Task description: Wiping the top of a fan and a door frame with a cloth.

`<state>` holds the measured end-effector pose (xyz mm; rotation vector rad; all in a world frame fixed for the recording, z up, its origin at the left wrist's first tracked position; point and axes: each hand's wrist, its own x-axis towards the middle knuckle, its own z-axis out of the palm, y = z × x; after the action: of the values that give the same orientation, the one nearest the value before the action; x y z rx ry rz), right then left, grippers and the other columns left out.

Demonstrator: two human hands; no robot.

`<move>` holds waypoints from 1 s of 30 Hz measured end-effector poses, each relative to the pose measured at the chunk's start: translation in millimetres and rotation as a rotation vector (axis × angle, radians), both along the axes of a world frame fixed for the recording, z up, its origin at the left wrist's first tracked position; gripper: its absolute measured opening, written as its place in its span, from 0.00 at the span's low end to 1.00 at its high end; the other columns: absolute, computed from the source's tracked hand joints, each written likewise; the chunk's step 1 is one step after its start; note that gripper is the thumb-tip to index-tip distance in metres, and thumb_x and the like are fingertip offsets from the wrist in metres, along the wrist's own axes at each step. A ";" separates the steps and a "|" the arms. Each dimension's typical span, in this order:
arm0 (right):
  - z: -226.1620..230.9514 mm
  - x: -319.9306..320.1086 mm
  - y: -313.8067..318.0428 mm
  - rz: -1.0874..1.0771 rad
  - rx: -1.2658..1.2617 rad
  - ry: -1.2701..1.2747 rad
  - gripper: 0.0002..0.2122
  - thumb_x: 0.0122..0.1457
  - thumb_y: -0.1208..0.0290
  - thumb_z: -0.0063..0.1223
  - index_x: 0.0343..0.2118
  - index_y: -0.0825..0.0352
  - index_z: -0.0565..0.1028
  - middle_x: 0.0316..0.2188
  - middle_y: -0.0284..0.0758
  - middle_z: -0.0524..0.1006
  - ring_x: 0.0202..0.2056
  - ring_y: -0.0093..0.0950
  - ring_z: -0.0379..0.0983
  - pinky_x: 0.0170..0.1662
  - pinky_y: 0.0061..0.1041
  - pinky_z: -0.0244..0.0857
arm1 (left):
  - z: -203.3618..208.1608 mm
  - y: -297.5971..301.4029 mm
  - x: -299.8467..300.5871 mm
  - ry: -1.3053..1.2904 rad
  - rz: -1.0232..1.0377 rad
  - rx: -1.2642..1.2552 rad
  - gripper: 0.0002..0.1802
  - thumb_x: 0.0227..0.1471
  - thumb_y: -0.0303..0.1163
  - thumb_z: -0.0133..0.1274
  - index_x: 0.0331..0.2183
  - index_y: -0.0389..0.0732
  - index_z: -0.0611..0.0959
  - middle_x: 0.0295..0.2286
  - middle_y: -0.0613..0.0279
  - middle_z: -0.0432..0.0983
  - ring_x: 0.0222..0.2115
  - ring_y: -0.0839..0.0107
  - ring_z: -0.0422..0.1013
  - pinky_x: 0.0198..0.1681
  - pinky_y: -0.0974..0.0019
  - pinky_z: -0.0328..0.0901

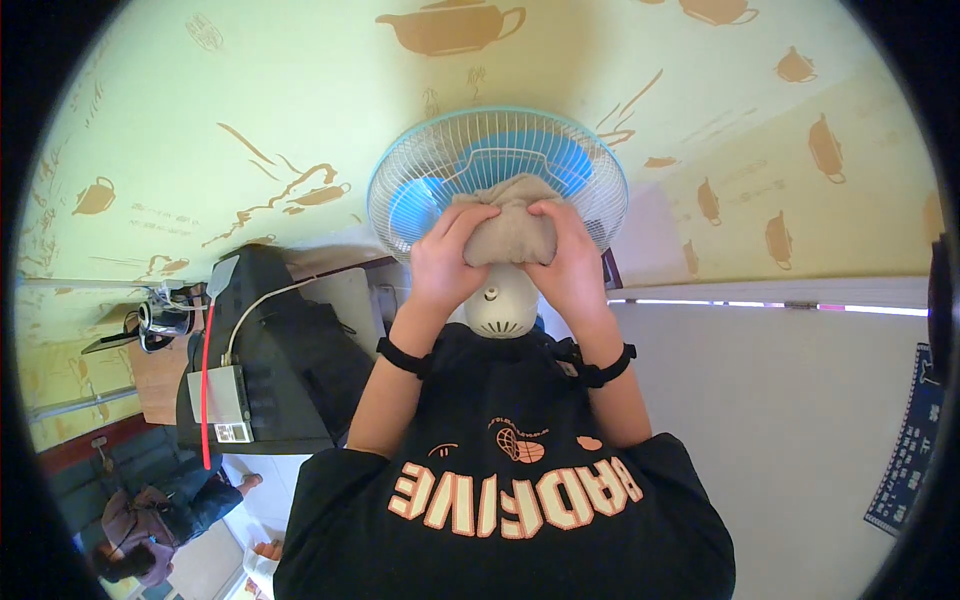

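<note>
One fan, one cloth, two hands.

One fan (497, 170) with a pale wire guard, blue blades and a white motor housing stands high against the yellow teapot-patterned wall (250, 90). One beige cloth (512, 225), bunched and creased, lies against the guard's centre. Left hand (447, 255) and right hand (572, 262), each with a black wristband, are closed around the cloth's sides, fingers curled tight. One black box-shaped set (270, 350) sits to the left.

Home room: teapot-pattern wallpaper (250, 120), old television (270, 350), wall fan (497, 180).
</note>
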<state>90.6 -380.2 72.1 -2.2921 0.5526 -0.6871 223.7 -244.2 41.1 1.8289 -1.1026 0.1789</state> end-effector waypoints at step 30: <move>24.0 -15.6 -4.8 0.124 0.411 0.268 0.23 0.50 0.65 0.72 0.49 0.66 0.79 0.41 0.44 0.84 0.42 0.37 0.83 0.48 0.34 0.74 | 47.7 15.0 9.8 0.465 -0.216 0.388 0.23 0.43 0.30 0.65 0.46 0.42 0.86 0.36 0.47 0.85 0.39 0.50 0.83 0.43 0.57 0.75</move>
<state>75.0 -385.0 96.2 -2.0158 0.6052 -0.1814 233.5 -229.2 88.8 1.9303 -1.0332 -0.5975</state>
